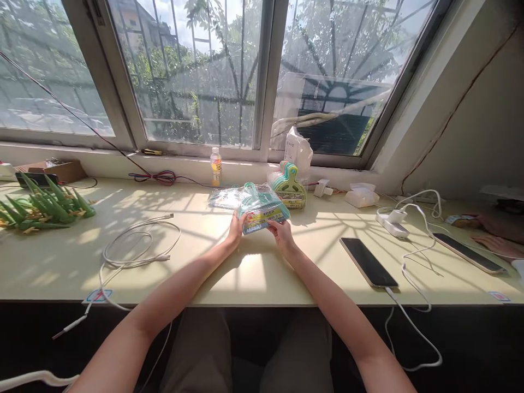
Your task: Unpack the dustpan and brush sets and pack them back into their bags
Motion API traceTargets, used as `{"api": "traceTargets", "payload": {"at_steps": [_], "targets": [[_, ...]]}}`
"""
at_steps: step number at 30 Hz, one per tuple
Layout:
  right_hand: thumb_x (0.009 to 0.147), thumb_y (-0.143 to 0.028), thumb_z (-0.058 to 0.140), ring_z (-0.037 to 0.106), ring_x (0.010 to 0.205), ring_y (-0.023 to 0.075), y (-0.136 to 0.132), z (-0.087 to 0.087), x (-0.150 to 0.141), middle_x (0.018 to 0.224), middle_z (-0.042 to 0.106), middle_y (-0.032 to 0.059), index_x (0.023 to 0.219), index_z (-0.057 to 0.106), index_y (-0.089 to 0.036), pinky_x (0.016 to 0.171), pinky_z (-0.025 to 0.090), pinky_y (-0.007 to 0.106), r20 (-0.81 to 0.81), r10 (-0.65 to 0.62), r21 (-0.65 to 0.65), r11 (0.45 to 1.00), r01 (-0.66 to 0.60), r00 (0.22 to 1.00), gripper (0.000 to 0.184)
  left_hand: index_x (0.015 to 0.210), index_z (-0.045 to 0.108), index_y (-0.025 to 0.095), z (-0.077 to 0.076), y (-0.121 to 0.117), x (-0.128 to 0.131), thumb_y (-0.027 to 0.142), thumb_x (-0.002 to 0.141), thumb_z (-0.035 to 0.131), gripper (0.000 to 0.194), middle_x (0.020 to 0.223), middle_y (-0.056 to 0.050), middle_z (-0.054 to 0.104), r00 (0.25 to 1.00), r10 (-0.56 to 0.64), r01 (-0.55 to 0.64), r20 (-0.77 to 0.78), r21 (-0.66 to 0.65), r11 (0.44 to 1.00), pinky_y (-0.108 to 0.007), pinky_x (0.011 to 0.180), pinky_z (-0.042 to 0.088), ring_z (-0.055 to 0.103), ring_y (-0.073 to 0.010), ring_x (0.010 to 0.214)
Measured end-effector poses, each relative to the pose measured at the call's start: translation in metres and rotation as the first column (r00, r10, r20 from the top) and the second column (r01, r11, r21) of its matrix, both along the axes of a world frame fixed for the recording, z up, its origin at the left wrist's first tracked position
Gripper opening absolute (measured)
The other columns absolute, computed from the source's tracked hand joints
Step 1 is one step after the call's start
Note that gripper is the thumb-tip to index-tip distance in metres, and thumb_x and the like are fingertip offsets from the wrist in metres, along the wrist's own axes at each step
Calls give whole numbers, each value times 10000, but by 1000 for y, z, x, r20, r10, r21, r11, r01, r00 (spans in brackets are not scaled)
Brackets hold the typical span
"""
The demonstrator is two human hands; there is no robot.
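Note:
Between my hands is a teal plastic item in clear wrap with a yellow printed label, which looks like a small dustpan-and-brush set [257,204]. My left hand [234,230] grips its left edge, and my right hand [282,233] pinches its lower right corner. It is tilted above the table, label towards me. Just behind to the left lies a clear plastic package [223,197]. Behind to the right stands a row of similar dustpan sets [291,188] in several colours, with a lime green one in front.
On the yellowish table [254,273] lie a coiled white cable [118,254], a phone [367,263] on a charging lead and a power strip [392,224]. A bottle [216,166] stands near the window. Spiky green plants [41,204] are at left; another person's hand [497,244] is at right.

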State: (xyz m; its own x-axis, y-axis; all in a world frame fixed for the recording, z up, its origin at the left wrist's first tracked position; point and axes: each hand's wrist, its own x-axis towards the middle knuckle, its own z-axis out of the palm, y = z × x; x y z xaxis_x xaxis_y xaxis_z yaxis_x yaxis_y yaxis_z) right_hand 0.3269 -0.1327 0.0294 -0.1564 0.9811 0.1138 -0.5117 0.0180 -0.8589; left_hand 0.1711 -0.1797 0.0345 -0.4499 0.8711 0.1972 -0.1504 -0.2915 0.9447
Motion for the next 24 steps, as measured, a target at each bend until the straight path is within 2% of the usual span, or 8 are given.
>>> {"api": "traceTargets", "payload": {"at_steps": [2, 4, 7, 10, 15, 17, 20, 24], "targets": [[563, -213, 820, 773, 1016, 262, 2, -2, 1, 930, 791, 35, 920, 655, -229, 900, 676, 395, -12, -35, -20, 999, 34, 999, 394, 1458, 520, 179, 0, -2, 1, 332, 950, 669, 551, 1464, -172, 645, 998, -61, 60, -6, -26, 998, -451, 1092, 558, 665, -325, 1302], [584, -215, 814, 772, 1056, 264, 4, -3, 5, 961, 799, 35, 917, 645, -238, 903, 673, 384, -19, -86, -65, 994, 85, 996, 375, 1464, 532, 191, -1, -6, 1, 417, 925, 725, 617, 1367, -182, 706, 978, -206, 205, -6, -94, 974, -482, 966, 613, 749, -336, 1103], [644, -259, 829, 756, 1160, 282, 6, -4, 13, 1051, 816, 40, 970, 660, -261, 898, 671, 389, -14, -153, -108, 983, 151, 988, 368, 1381, 631, 219, -5, -12, 3, 532, 862, 808, 632, 1162, -173, 786, 887, -462, 456, 4, -165, 875, -474, 830, 633, 776, -320, 872], [682, -323, 864, 740, 1225, 305, 9, -3, 22, 1108, 823, 42, 1062, 687, -286, 890, 665, 409, -20, -143, -70, 987, 142, 989, 421, 1310, 718, 243, -11, -12, 4, 641, 841, 808, 622, 1059, -167, 802, 826, -564, 558, 8, -161, 814, -489, 871, 632, 776, -340, 908], [623, -274, 835, 750, 1184, 293, 11, 0, 23, 1040, 818, 31, 1005, 682, -270, 904, 658, 386, -22, -72, 7, 997, 72, 997, 411, 1360, 717, 211, -9, 0, -3, 829, 825, 669, 819, 1119, -182, 787, 840, -536, 542, 81, -157, 826, -570, 1012, 600, 734, -408, 1135], [588, -228, 808, 763, 1107, 279, 9, 1, 17, 1003, 810, 29, 963, 672, -251, 896, 661, 380, 15, -28, -13, 1000, 28, 999, 399, 1356, 696, 184, -5, 4, -7, 761, 809, 731, 796, 1158, -189, 780, 879, -463, 475, 117, -119, 872, -589, 1044, 582, 716, -420, 1184], [570, -196, 800, 764, 1032, 260, 4, 1, 7, 977, 799, 37, 939, 670, -233, 885, 664, 377, 22, 32, -14, 999, -31, 999, 393, 1296, 687, 169, -4, 5, -9, 539, 773, 854, 662, 1231, -187, 767, 934, -341, 349, 110, -57, 935, -573, 1101, 555, 701, -407, 1225], [597, -209, 809, 750, 1105, 262, 2, 3, 6, 992, 792, 46, 939, 661, -239, 950, 659, 390, -21, -44, 7, 999, 44, 999, 374, 1228, 695, 204, -8, -3, 4, 439, 763, 876, 551, 1318, -175, 737, 952, -294, 298, 85, -35, 954, -572, 1073, 569, 652, -416, 1305]]}}
